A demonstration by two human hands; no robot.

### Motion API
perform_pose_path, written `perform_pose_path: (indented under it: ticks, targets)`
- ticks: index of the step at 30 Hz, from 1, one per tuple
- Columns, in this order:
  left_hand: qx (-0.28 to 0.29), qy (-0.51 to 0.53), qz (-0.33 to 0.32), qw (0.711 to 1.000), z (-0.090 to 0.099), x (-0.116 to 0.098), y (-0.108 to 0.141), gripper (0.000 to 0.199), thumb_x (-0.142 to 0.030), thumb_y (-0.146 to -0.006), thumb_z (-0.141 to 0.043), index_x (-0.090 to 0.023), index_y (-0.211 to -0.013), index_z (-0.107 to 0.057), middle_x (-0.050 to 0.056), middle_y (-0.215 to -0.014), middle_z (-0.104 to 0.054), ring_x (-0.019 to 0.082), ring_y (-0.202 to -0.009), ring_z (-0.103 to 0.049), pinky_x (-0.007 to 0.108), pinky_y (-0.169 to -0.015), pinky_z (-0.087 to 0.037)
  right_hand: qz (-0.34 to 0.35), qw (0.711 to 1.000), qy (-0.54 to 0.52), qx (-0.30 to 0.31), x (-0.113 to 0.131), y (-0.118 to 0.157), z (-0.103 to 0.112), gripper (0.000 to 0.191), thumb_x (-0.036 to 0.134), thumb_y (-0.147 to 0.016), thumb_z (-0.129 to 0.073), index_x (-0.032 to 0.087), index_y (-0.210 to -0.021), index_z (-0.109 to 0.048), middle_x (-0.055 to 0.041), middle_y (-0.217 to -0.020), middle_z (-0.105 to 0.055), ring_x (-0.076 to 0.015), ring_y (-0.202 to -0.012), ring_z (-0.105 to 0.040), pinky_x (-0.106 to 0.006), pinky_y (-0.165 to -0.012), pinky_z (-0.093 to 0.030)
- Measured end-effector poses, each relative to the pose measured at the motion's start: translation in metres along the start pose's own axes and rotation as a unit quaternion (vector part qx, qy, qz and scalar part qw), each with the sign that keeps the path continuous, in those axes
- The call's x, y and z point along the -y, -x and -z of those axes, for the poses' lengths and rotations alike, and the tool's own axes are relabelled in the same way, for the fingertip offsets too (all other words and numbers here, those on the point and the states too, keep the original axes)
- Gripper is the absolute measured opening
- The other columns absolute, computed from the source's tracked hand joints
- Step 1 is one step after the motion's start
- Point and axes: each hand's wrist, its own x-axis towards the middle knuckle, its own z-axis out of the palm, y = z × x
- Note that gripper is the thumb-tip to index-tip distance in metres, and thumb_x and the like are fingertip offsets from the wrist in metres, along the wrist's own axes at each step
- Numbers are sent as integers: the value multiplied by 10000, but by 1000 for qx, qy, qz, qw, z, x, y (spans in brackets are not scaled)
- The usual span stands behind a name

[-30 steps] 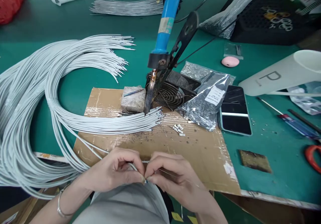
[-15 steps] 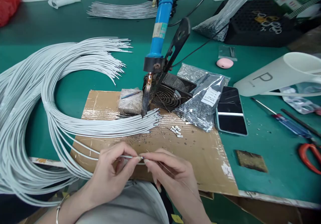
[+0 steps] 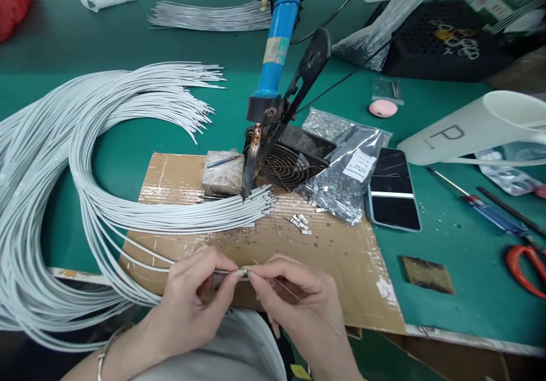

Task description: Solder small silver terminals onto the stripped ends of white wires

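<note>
Your 2 hands meet low over the cardboard sheet (image 3: 341,293), near its front edge. Your left hand (image 3: 191,298) has its thumb and index finger pinched together on a white cable (image 3: 220,272), which leads in from the left. Your right hand (image 3: 301,298) has its thumb and index finger nearly closed at the pale end (image 3: 243,273) of that cable, between both sets of fingertips; its detail is too small to tell. A thin wire (image 3: 288,289) slants across your right hand; you cannot tell exactly which fingers grip it.

Beyond your hands, a bundle of white cables (image 3: 183,217) lies across the cardboard, its cut ends under the tip of the blue-handled soldering iron (image 3: 279,34). You have a grey block (image 3: 224,176) and a black fan (image 3: 284,170) behind those ends, and small white pieces (image 3: 301,223) scattered to their right. On the green bench (image 3: 447,318), to your right, are a phone (image 3: 393,210), a screwdriver (image 3: 492,214) and a brown pad (image 3: 427,274).
</note>
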Motion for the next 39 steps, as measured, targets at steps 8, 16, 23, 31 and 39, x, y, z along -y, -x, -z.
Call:
perform_pose_path:
  ticks: [8, 16, 23, 31, 39]
  targets:
    - [-13, 58, 55, 997, -12, 0, 7, 168, -117, -1011, -592, -214, -877, -563, -65, -675, -548, 86, -535, -442, 194, -498, -336, 28, 996, -55, -67, -27, 3, -17, 236, 335, -835, -810, 181, -667, -749, 59, -539, -546, -13, -268, -368, -131, -271, -238]
    - [12, 277, 241, 930, -16, -8, 8, 342, -375, -1075, -566, -184, -791, -564, -39, -652, -518, 98, -570, -431, 193, -528, -363, 316, 927, 122, -159, -42, 12, -34, 347, -34, -801, -732, 258, -982, -780, 4, -721, -725, -134, -554, -625, -242, -521, -528]
    - [-14, 372, 311, 874, -11, -14, -9, 319, -452, -959, -733, -171, -866, -614, -48, -624, -541, 83, -531, -441, 165, -497, -368, 297, 944, 106, -94, -37, 3, -21, 333, -27, -852, -714, 258, -1006, -791, 6, -750, -689, -113, -578, -613, -221, -510, -503]
    - [-52, 373, 314, 871, -12, -11, -6, 218, -371, -957, -727, -172, -886, -676, -27, -657, -594, 80, -539, -441, 158, -500, -368, 305, 943, 120, -60, -33, 0, -14, 428, -39, -855, -716, 289, -1109, -820, -12, -830, -755, -130, -643, -683, -223, -563, -555]
    - [-58, 250, 288, 922, -4, -23, -24, 139, -259, -858, -704, -184, -760, -639, -27, -592, -577, 92, -498, -413, 166, -430, -306, 110, 991, -9, -76, -22, -2, -10, 224, 158, -917, -738, 324, -974, -877, -5, -749, -722, -94, -519, -627, -186, -475, -540]
